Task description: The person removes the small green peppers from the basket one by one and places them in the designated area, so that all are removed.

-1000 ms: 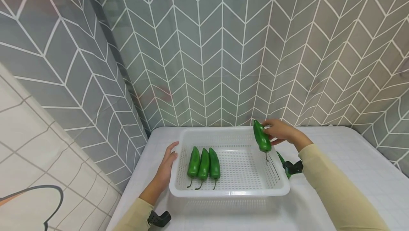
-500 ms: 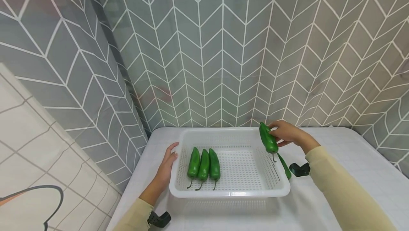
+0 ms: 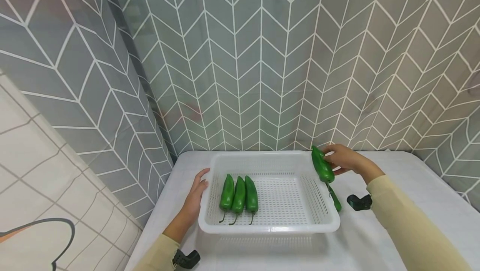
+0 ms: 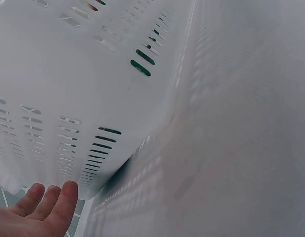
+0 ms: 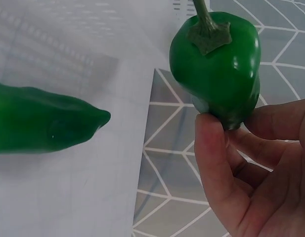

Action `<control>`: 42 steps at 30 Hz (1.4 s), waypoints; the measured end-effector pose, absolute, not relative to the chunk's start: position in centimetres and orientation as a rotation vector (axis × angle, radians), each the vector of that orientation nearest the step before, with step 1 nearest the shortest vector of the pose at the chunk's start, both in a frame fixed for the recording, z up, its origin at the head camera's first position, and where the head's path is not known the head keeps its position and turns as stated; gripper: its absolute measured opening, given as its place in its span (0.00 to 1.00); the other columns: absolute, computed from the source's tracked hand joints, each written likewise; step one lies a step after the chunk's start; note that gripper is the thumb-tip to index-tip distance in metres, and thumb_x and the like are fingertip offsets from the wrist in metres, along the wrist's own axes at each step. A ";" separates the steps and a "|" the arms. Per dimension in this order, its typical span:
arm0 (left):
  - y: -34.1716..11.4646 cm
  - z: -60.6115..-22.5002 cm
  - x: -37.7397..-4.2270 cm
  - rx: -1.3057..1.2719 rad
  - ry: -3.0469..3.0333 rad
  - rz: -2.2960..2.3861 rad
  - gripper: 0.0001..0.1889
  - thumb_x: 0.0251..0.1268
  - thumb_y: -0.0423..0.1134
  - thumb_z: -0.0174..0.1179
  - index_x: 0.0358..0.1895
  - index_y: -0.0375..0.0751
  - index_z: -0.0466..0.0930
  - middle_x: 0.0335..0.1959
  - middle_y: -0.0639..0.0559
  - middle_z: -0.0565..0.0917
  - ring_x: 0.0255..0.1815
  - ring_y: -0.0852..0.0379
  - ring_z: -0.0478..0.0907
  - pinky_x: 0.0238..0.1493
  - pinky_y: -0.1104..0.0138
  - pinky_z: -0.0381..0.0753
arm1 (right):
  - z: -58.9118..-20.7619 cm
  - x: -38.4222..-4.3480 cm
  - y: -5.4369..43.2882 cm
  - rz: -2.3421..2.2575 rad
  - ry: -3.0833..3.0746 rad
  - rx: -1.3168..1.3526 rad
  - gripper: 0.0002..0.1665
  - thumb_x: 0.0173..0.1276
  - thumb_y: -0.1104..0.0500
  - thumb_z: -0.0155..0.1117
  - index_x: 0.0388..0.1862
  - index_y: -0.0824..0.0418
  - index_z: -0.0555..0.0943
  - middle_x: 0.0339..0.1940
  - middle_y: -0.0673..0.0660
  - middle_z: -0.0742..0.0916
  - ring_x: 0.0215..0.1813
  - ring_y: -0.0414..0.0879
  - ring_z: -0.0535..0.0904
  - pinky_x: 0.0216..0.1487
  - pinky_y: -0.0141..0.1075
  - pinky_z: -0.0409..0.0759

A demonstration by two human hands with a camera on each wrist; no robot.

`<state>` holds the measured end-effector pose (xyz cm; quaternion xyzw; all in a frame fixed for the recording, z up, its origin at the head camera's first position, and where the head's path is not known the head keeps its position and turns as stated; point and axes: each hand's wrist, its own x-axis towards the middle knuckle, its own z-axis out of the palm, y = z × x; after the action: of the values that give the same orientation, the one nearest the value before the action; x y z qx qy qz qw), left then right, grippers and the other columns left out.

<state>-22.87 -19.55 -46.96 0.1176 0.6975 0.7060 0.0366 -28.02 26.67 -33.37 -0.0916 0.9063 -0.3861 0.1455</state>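
My right hand pinches a long green chili pepper just over the right rim of a white plastic basket. In the right wrist view, thumb and fingers grip this pepper from below, its stem pointing up. Another green pepper lies on the table outside the basket's right side, partly hidden by the rim in the head view. Inside, toward the left, three green peppers lie side by side, stems toward me. My left hand rests at the basket's left side, its fingers extended along the slotted wall.
A white cloth-covered table extends to the right of the basket. Grey curtain with a white herringbone pattern hangs right behind the table. White tiled cloth lies at the far left.
My right hand has carried the pepper from over the basket's inside to the right, up to its right rim. The left hand and the three peppers have stayed put.
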 end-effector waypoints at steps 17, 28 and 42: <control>-19.6 -47.0 -22.9 0.378 2.138 2.174 0.25 0.85 0.43 0.31 0.79 0.56 0.48 0.77 0.41 0.61 0.76 0.37 0.61 0.70 0.47 0.67 | -34.2 -27.6 29.0 -1.082 2.606 -0.201 0.27 0.78 0.64 0.48 0.66 0.84 0.64 0.43 0.66 0.85 0.41 0.51 0.85 0.43 0.49 0.87; -19.5 -47.0 -22.9 0.364 2.158 2.165 0.25 0.85 0.43 0.31 0.79 0.56 0.48 0.77 0.42 0.61 0.76 0.39 0.61 0.71 0.48 0.65 | -35.1 -27.4 29.8 -1.051 2.610 -0.169 0.26 0.77 0.65 0.47 0.65 0.85 0.64 0.42 0.67 0.84 0.42 0.53 0.85 0.42 0.49 0.88; -19.7 -47.0 -23.0 0.376 2.166 2.146 0.24 0.85 0.43 0.31 0.79 0.57 0.48 0.77 0.42 0.61 0.76 0.39 0.62 0.70 0.51 0.68 | -36.8 -27.3 31.0 -0.988 2.600 -0.143 0.25 0.75 0.66 0.48 0.63 0.84 0.66 0.43 0.68 0.84 0.43 0.55 0.85 0.42 0.50 0.87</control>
<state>-23.00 -19.69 -46.99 0.1225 0.7046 0.6981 0.0349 -27.30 31.03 -36.83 -0.0504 0.9188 -0.3491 0.1773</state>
